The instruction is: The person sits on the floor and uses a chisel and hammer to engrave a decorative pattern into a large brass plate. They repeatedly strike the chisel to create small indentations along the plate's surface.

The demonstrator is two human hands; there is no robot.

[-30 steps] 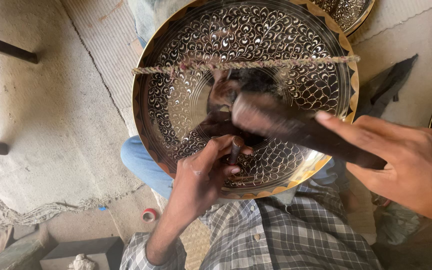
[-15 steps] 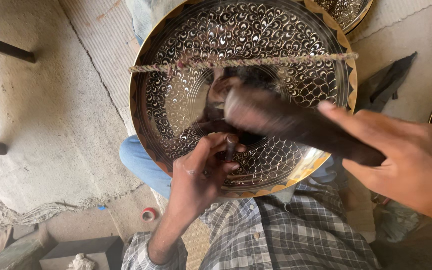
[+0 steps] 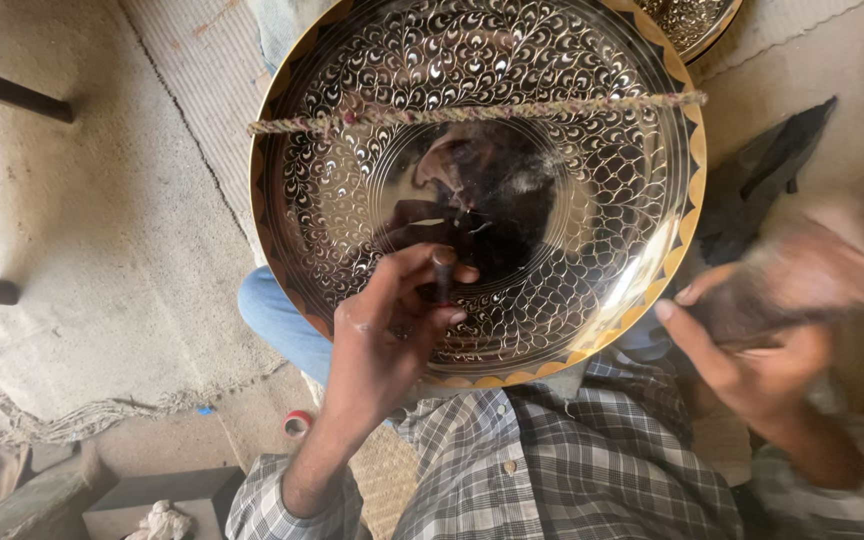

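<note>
Brass engraved tray [image 3: 552,200] tilts on your lap, your left hand [image 3: 392,340] pinching a small punch [image 3: 443,275] upright near its centre, your right hand [image 3: 762,350] gripping the blurred mallet [image 3: 822,270] off right.

A cord [image 3: 472,113] lies across the tray [image 3: 352,60], above both hands.
</note>
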